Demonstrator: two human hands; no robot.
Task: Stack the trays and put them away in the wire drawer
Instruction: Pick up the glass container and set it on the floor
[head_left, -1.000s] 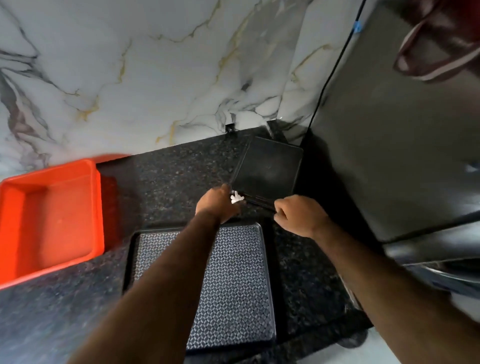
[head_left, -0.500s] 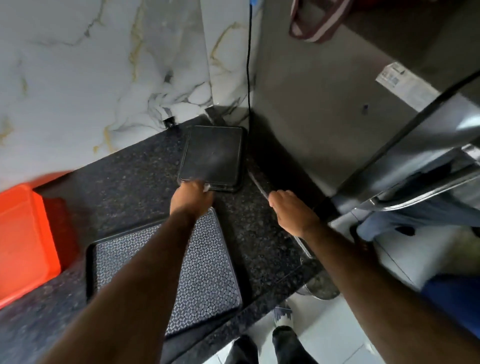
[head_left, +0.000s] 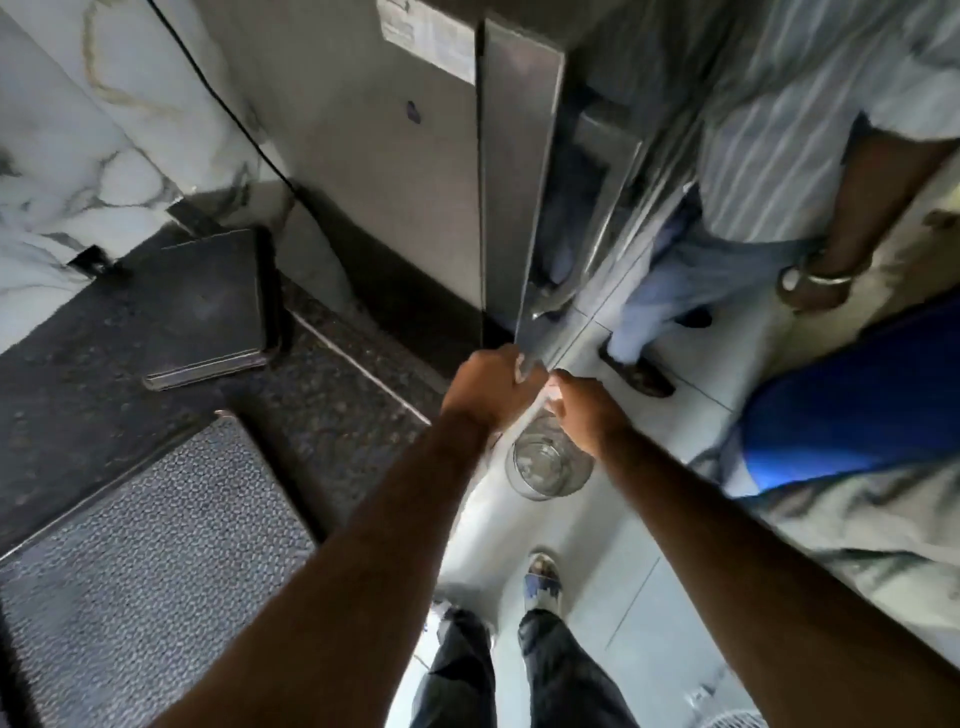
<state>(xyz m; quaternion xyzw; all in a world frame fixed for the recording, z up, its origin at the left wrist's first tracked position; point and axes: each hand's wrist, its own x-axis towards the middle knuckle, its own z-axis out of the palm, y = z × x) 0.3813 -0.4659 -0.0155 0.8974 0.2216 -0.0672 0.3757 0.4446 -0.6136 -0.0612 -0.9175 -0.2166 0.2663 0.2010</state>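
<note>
**Meanwhile, both trays are waiting on the table**

Right now you are reaching past the table (head_left: 332, 395) edge beside the steel fridge (head_left: 395, 171). The patterned tray (head_left: 150, 540) is lying near you; the small dark tray (head_left: 208, 306) is sitting apart by the wall, unstacked. Your left hand (head_left: 488, 387) and right hand (head_left: 584, 410) are meeting, curled on something pale I cannot identify. No wire drawer is showing. Next, I'd judge, free both hands and stack.
</note>
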